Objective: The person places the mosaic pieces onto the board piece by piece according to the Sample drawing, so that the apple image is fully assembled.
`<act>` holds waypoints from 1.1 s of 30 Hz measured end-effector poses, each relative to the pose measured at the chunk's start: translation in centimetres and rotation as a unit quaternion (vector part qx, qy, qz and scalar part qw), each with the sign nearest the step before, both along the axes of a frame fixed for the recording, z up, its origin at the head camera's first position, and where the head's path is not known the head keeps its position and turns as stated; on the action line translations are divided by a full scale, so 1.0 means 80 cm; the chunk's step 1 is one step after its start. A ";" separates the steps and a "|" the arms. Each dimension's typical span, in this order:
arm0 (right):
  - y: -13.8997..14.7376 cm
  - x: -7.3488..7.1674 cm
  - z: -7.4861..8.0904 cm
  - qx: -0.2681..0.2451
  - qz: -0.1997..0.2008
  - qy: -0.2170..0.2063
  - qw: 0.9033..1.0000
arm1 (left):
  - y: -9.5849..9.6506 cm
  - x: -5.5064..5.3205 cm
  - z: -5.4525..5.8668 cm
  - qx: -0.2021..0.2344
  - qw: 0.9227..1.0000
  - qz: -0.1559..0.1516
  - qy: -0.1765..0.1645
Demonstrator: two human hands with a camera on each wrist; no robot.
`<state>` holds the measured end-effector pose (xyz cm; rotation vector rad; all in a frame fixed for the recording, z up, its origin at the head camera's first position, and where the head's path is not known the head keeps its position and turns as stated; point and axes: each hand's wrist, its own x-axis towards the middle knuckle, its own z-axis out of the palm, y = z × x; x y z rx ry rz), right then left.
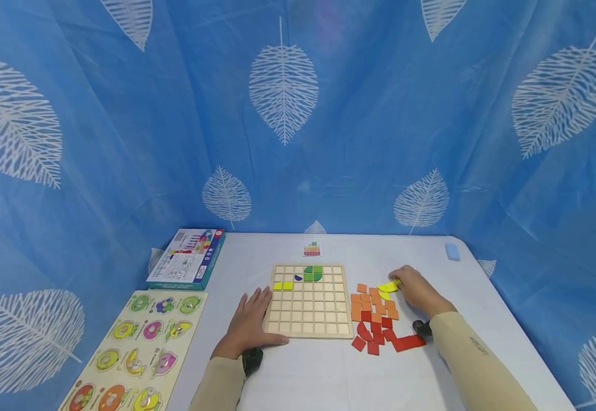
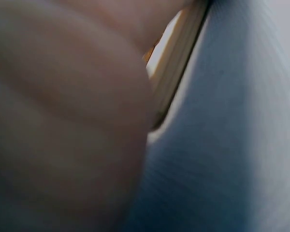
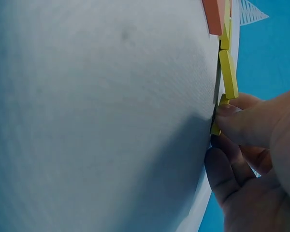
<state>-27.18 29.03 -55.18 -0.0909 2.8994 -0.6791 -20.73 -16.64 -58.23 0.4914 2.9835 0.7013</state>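
Note:
My left hand [image 1: 249, 325] lies with fingers spread along the left edge of a wooden grid board [image 1: 308, 315], thumb at its near corner. On the board are two yellow squares [image 1: 288, 285], a small dark blue piece [image 1: 298, 278] and a group of green pieces [image 1: 313, 274]. Over at the right, my right hand [image 1: 417, 290] pinches a small yellow tile [image 3: 215, 128] between thumb and fingers, close to the tabletop. Other yellow tiles [image 1: 384, 288] lie just left of those fingertips. In the left wrist view, blurred fingers cover much of the board's edge [image 2: 176, 67].
Orange tiles [image 1: 365, 302] and red tiles [image 1: 375, 334] lie loose right of the board. Behind it is a small pattern card [image 1: 312, 249]. A game box [image 1: 187, 260] and a fruit puzzle board [image 1: 141, 337] occupy the left. A light blue block [image 1: 452, 252] sits far right.

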 end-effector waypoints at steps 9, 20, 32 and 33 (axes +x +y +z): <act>-0.002 -0.005 0.002 -0.007 0.002 0.010 1.000 | -0.001 0.000 -0.003 -0.001 1.000 0.000 -0.002; -0.050 -0.012 0.032 -0.036 0.026 0.038 0.998 | -0.001 -0.001 -0.003 -0.005 1.000 0.001 -0.011; -0.142 -0.017 0.027 -0.083 0.117 0.049 0.988 | -0.001 -0.002 -0.003 -0.015 1.000 0.000 -0.005; -0.150 -0.016 0.026 -0.086 0.126 0.052 0.987 | -0.001 -0.002 -0.003 -0.016 1.000 0.001 -0.004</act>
